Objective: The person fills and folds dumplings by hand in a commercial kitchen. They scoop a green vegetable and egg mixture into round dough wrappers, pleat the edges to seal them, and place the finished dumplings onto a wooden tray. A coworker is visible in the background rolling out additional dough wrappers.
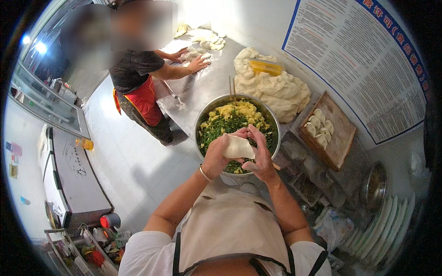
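Observation:
A flat piece of pale dough (239, 147) rests in my left hand (217, 154), over a large metal bowl (198, 128). The bowl holds chopped greens and yellow bits that look like scrambled egg (234, 112); a pair of chopsticks (232, 86) stands at its far side. My right hand (261, 155) is beside the dough's right edge, fingers apart and curved; whether it touches the dough is hard to tell. Several folded dumplings (320, 127) lie in a wooden tray (340, 151) to the right. Behind the bowl sits a large mass of dough (276, 91) with a yellow scraper (265, 67) on it.
Across the metal table (193, 89), a co-worker in a red apron (146, 103) presses dough (195, 57) with both hands. A metal bowl (375, 186) and stacked white plates (383, 227) are at the lower right. A crowded rack (83, 255) stands lower left. A poster hangs on the wall.

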A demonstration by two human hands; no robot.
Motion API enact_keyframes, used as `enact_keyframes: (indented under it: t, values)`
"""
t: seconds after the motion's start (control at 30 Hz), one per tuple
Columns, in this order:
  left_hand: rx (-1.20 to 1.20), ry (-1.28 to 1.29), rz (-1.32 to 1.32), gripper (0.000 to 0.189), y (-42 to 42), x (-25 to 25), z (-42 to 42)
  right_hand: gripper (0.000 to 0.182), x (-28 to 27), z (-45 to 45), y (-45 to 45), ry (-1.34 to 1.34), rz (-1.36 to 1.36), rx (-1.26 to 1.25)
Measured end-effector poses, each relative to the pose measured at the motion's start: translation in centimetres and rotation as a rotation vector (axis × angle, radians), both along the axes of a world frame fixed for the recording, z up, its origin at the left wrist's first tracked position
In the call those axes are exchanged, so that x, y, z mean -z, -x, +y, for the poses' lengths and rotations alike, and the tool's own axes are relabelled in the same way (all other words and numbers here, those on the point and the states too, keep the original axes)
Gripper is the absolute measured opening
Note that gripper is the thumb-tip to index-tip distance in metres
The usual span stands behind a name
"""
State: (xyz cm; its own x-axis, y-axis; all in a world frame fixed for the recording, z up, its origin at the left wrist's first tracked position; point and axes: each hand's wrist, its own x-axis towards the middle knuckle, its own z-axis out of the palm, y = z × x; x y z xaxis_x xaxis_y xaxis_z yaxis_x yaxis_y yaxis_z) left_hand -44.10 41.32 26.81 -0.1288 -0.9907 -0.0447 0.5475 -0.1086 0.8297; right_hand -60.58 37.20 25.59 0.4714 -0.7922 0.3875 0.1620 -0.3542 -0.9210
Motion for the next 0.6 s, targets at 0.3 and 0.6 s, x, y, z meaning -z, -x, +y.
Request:
enact_keyframes:
  t: [0.3,0.6]
  values:
    - [-0.039,0.23,-0.266,0.043,-0.6,1.8,-1.1,0.047,-0.9,1.0,-1.2,-0.271,0.178,0.039]
    - [-0.279,0.308,-0.785,0.028,-0.1,2.3,-1.7,0.032,0.1,0.4,-3.3,0.202,0.337,0.37]
